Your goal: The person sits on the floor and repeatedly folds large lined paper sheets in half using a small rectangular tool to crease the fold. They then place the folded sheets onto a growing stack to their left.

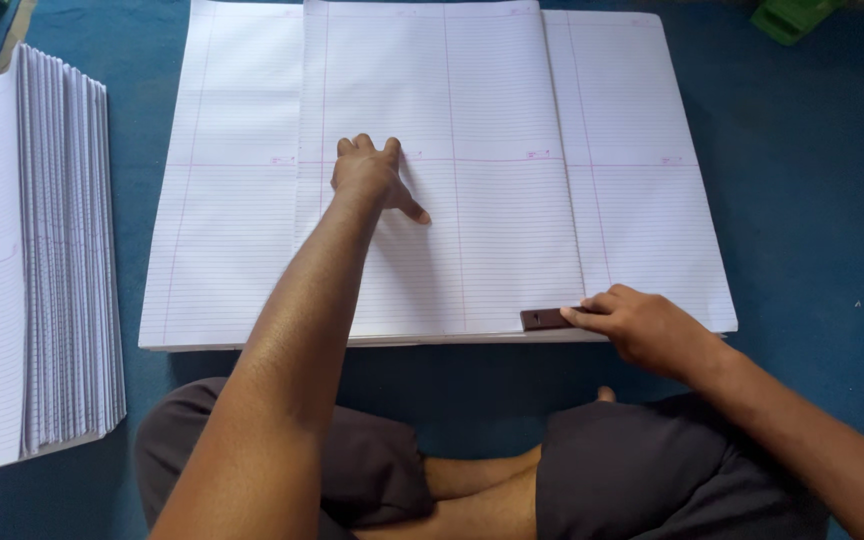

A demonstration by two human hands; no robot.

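Wide stack of ruled sheets [242, 240] flat on blue floor [812, 200], folded sheet [492, 200] on top – left hand [372, 178] pressed down mid-sheet, fingers curled, grasping nothing, pinning paper; right hand [642, 325] at near edge, fingertips gripping small brown block [544, 319] along the fold; folded pile [42, 260] at left

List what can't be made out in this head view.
- Small brown block: its right end is hidden by the right hand.
- Sheet area under the left hand: covered.
- Green object: cut off by the top edge.
- Fanned paper stack: cut off at the left edge.
- Small pink marks on the ruled sheets: too small.
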